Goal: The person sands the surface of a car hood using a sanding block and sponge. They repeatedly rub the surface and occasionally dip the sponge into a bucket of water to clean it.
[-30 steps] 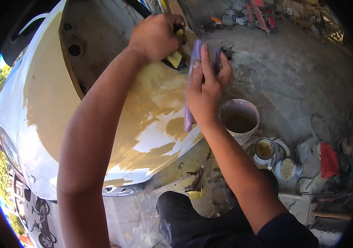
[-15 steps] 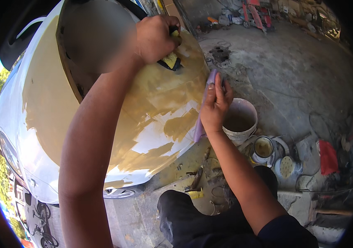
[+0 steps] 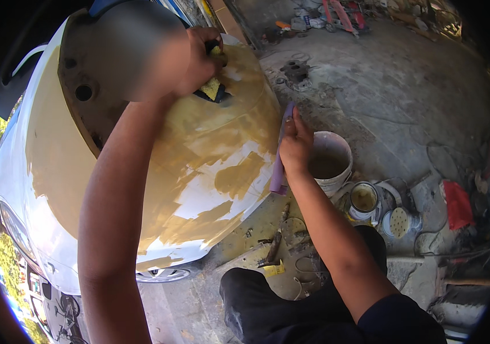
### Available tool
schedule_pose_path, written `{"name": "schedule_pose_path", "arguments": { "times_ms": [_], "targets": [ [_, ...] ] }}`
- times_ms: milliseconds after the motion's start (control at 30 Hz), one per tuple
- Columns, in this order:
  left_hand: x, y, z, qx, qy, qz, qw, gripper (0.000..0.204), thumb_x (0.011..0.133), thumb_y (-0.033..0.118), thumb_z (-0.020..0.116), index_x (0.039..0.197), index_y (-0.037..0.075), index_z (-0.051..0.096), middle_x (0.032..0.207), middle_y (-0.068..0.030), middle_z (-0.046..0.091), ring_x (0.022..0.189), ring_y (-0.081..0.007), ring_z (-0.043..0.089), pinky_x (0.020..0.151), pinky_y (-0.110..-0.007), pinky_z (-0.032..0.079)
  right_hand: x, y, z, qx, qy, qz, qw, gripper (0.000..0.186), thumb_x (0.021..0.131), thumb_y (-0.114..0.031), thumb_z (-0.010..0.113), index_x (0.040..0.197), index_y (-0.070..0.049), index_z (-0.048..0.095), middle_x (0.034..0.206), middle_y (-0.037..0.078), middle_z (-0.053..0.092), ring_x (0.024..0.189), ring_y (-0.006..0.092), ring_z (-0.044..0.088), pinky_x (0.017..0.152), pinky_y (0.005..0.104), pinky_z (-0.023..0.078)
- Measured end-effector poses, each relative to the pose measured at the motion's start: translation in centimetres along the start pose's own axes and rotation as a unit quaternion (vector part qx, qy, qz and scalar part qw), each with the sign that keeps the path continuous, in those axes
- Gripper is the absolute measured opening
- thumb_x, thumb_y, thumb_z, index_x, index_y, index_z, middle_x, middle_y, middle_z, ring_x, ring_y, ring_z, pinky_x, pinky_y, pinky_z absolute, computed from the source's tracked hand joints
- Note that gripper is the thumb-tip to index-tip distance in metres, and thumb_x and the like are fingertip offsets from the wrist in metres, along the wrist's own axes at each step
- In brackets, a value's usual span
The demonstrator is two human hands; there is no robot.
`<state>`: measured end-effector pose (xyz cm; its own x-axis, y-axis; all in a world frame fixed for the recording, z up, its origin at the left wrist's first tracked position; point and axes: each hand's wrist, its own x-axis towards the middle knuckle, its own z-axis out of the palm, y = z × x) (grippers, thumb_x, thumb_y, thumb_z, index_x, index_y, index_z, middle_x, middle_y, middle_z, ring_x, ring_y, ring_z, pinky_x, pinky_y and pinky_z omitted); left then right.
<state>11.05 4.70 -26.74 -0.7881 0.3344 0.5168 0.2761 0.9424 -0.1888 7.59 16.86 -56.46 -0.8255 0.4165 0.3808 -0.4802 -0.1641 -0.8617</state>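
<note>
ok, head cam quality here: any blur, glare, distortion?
Head view: left hand motion-blurred over the yellow sanding block; right hand sharp, holding a purple sheet. Hard sun, bright glare on the white car panel. Fisheye bends edges; black vignette at the rim.

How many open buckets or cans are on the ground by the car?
3: a white bucket beside the right hand, a smaller open can just right of it, and a round tin further right. Clutter may hide more.
</note>
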Motion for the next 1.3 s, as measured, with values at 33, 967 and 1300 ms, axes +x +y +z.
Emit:
{"name": "schedule_pose_path", "arguments": {
  "times_ms": [33, 967, 1300],
  "targets": [
    [0.1, 0.0, 0.0, 0.01, -0.001, 0.006, 1.0, 0.034, 0.082, 0.019, 0.087, 0.114, 0.012, 0.078, 0.112, -0.0152, 0.081, 0.105, -0.0395, 0.078, 0.095, -0.047, 0.061, -0.2, 0.3, 0.1, -0.005, -0.013, -0.036, 0.999, 0.046, 0.113, -0.025, 0.073, 0.158, -0.019, 0.075, 0.161, 0.029, 0.055, 0.144, 0.0456, 0.055, 0.121, 0.054, 0.047],
    [0.4, 0.2, 0.1, -0.022, -0.041, 0.061, 0.997, 0.026, 0.09, 0.02, 0.093, 0.097, 0.006, 0.073, 0.094, -0.0073, 0.073, 0.085, -0.0216, 0.07, 0.083, -0.038, 0.057, -5.2, 1.5, 0.1, -0.012, 0.088, -0.086, 0.992, 0.047, 0.115, -0.026, 0.07, 0.161, -0.021, 0.072, 0.161, 0.031, 0.055, 0.144, 0.0483, 0.056, 0.123, 0.0551, 0.045],
    [0.7, 0.2, 0.0, -0.034, -0.032, 0.087, 0.995, 0.024, 0.081, 0.023, 0.087, 0.093, 0.007, 0.074, 0.086, -0.0144, 0.073, 0.08, -0.0334, 0.07, 0.08, -0.043, 0.058, -4.8, 3.3, -0.1, -0.063, 0.096, -0.028, 0.993, 0.049, 0.116, -0.033, 0.066, 0.163, -0.02, 0.07, 0.163, 0.033, 0.054, 0.147, 0.0525, 0.052, 0.126, 0.0589, 0.042]
  ]
}}
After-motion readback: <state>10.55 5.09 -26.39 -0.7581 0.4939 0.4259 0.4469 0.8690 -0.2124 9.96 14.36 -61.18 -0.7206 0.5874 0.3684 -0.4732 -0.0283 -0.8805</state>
